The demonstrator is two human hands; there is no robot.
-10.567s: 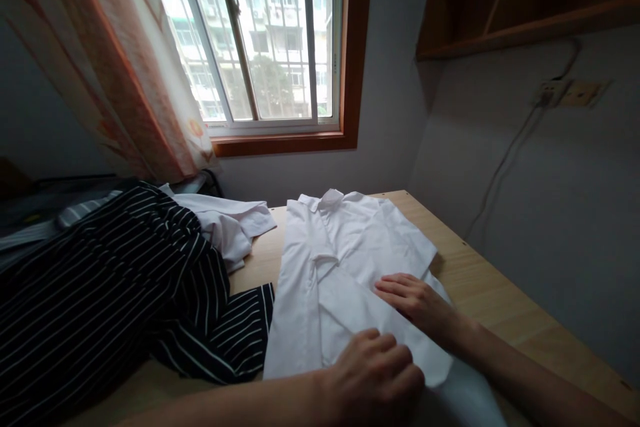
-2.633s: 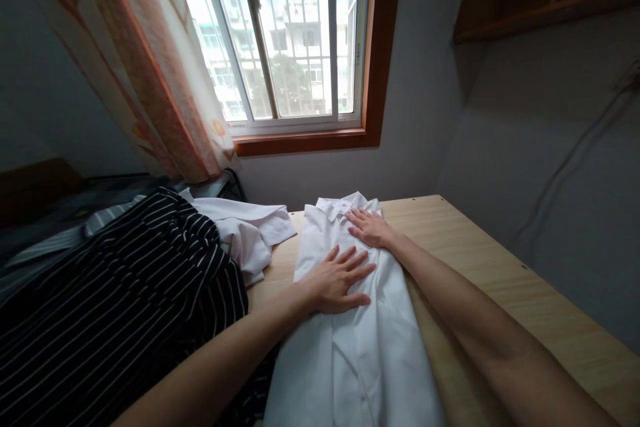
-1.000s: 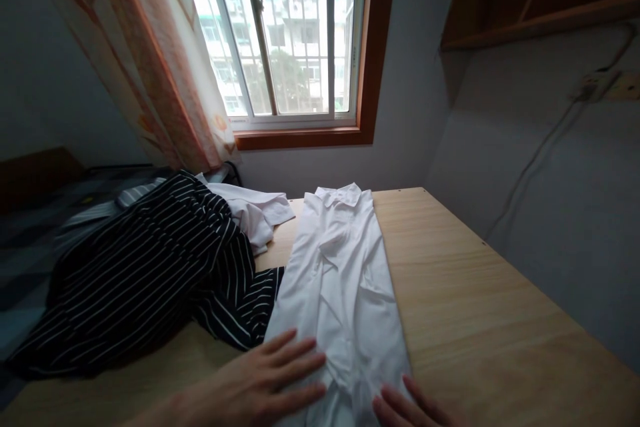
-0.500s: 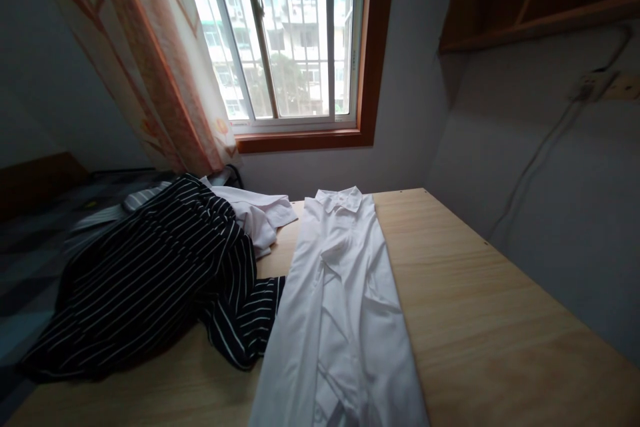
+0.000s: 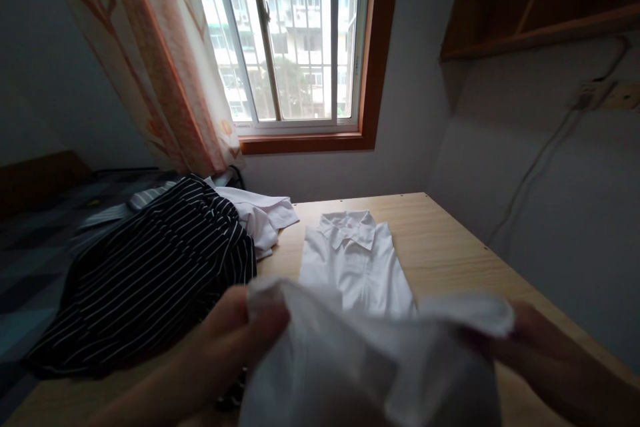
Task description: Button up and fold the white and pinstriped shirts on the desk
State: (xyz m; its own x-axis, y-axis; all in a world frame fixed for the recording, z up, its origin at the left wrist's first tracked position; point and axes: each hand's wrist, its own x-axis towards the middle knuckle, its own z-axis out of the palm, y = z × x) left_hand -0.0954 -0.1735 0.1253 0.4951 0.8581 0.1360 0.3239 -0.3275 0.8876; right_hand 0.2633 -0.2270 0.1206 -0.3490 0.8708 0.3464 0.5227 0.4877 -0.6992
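A white collared shirt [image 5: 357, 263] lies lengthwise on the wooden table, its collar toward the window and its near end lifted up in front of me. My left hand [image 5: 243, 323] pinches the left corner of the raised cloth. Over on the right, my right hand [image 5: 520, 340] grips the opposite corner, with its fingers partly hidden by the fabric. Between both hands the lifted cloth sags and is smeared by motion. Left of the shirt, a black garment with white stripes [image 5: 160, 280] is heaped, close to my left forearm.
Another white garment [image 5: 267, 213] lies behind the striped one. The wooden table [image 5: 450, 260] reaches to the wall on the right. A bed with a checked cover [image 5: 30, 233] stands left, below a flowered curtain [image 5: 165, 80]. A wooden shelf [image 5: 540, 33] hangs at upper right.
Both my hands have come into view, holding the shirt's near end up off the table. The collar now sits slightly nearer to me.
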